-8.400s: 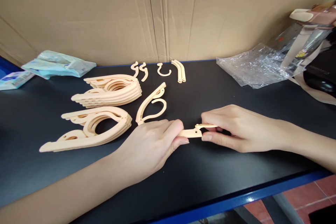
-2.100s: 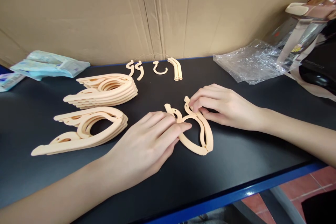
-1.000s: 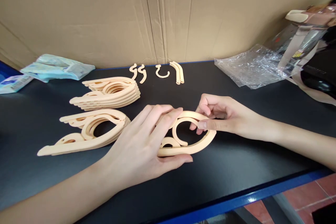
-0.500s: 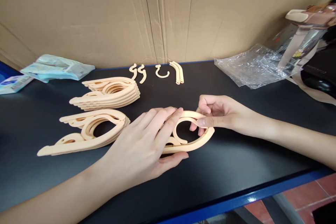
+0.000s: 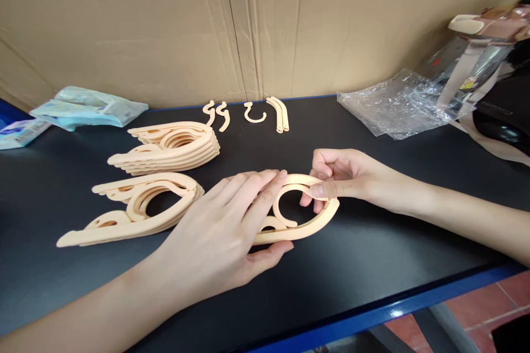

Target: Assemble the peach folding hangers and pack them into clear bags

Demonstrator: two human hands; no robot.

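Observation:
A cream plastic folding clothes hanger [image 5: 317, 227] lies folded on the black table, its curved hook inside the loop of its arms. My left hand [image 5: 234, 215] lies over its left part, fingers along the far side and thumb along the near side, hiding that end. With thumb and fingers, my right hand [image 5: 343, 179] pinches the hanger near its upper right curve. Left of my hands, a stack of similar folded hangers [image 5: 136, 226] rests on the table, and behind it sits a taller stack [image 5: 186, 157].
At the back lie two S-shaped pieces [image 5: 223, 117], a hook [image 5: 255, 119] and slim curved strips [image 5: 282, 116]. Tissue packs [image 5: 86, 107] are at left; a clear plastic bag [image 5: 393, 105] and a strapped bottle [image 5: 476, 60] at right. Cardboard [image 5: 165, 22] stands behind the table [image 5: 351, 287].
Very little differs. My left hand has shifted slightly left along the hanger, and the view has moved a touch; both hands keep their grip.

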